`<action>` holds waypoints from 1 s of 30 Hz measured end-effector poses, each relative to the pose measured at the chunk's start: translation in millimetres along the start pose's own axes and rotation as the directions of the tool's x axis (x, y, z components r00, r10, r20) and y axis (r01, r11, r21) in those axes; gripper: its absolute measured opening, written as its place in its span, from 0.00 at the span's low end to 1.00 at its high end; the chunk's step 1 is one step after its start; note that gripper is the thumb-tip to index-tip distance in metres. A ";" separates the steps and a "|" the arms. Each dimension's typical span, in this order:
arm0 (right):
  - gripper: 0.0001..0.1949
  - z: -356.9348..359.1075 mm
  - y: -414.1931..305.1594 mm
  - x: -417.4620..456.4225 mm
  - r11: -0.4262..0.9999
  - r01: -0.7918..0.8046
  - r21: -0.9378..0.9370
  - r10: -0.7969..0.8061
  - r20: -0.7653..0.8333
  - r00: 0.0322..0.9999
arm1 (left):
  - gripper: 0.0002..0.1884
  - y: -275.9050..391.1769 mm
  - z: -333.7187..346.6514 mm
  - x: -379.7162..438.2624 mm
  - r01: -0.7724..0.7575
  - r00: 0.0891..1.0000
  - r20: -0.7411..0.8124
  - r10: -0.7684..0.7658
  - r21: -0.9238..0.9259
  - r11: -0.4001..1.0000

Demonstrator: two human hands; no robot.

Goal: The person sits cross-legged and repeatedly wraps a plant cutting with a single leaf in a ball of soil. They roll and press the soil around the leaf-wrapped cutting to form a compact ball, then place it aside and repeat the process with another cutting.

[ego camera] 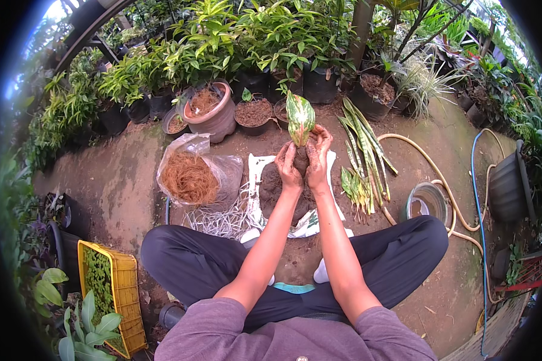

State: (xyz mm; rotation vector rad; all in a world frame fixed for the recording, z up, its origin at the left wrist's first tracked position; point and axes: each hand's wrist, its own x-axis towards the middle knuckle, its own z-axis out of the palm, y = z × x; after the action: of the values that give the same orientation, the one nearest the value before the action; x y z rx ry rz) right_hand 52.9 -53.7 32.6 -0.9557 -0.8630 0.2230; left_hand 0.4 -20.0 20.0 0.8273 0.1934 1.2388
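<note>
Both soil-smeared hands cup a ball of dark soil (pixel 301 160) with a variegated leaf (pixel 300 115) standing upright out of its top. My left hand (pixel 289 168) presses it from the left, my right hand (pixel 317 155) from the right with its fingers curled. Whatever roots the leaf has are hidden in the soil. Below the hands, a heap of dark soil (pixel 271 187) lies on an opened white sack (pixel 254 173), partly covered by my forearms.
Left of the sack are coconut fibre (pixel 189 178) in a clear plastic bag (pixel 228 169) and shredded strips (pixel 217 219). Rightward lie long snake plant leaves (pixel 366 140), small variegated cuttings (pixel 357 187), a bucket (pixel 427 203) and a hose (pixel 429 162). Potted plants and a clay pot (pixel 212 117) stand ahead.
</note>
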 end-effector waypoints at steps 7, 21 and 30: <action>0.29 -1.8 2.4 -0.8 0.998 -0.008 -0.061 0.010 0.022 1.000 | 0.11 -2.0 0.7 0.7 -0.003 0.999 -0.053 0.005 0.040 0.999; 0.37 -1.8 4.0 -3.8 1.000 0.028 -0.010 -0.027 0.087 0.996 | 0.12 2.0 -2.6 3.1 -0.006 0.998 0.060 0.006 -0.001 1.000; 0.19 -6.2 -33.3 13.5 0.895 0.198 -0.400 -0.091 0.269 0.959 | 0.29 4.2 0.3 11.6 -0.007 0.977 0.210 0.039 -0.150 0.989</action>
State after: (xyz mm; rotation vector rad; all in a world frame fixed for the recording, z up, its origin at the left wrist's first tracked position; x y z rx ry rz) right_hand 59.9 -70.0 64.4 -1.2799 -1.2391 0.0187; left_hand 1.5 -9.5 26.4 0.8275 -0.0805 1.1618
